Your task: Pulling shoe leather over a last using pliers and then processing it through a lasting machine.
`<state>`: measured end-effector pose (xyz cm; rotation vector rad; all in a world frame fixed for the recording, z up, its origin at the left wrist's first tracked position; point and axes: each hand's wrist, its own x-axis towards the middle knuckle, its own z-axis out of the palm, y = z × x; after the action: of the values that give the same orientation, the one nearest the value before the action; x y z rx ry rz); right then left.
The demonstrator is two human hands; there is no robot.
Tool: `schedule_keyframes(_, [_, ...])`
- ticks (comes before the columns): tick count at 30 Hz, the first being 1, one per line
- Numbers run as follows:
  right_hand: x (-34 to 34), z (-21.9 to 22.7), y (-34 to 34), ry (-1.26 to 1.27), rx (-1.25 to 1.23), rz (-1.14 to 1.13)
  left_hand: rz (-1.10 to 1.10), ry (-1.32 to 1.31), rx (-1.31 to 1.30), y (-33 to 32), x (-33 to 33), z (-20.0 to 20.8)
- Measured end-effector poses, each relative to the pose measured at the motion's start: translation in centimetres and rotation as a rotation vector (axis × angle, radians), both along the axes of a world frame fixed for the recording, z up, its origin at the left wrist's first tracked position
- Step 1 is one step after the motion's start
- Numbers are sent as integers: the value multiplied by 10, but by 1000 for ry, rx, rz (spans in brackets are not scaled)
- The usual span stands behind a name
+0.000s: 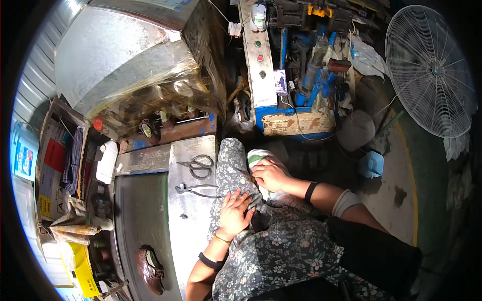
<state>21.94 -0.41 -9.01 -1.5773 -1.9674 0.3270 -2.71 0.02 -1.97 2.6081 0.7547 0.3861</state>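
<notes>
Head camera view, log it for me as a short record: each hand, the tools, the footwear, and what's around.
Left hand: resting on floral fabric over the left leg, near the pliers
Right hand: at the right knee, against white-and-green cloth; grip unclear
Tools: scissors and the pliers, on a pale worktop
Footwear: brown shoe on the dark surface left of the worktop
Ahead: blue machine
Far right: large fan

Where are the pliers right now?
In the head view, left of centre: the pliers lie on the metal bench top, just below the scissors in the picture, handle ends near the left hand.
</notes>
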Motion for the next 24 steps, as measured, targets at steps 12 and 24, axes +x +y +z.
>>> schedule_keyframes(12, [3,-2,-5,44,-2,-16,16,-53,16,-3,1,1])
schedule_keyframes(24, [4,2,-6,41,3,-16,18,-35,15,-3,2,1])
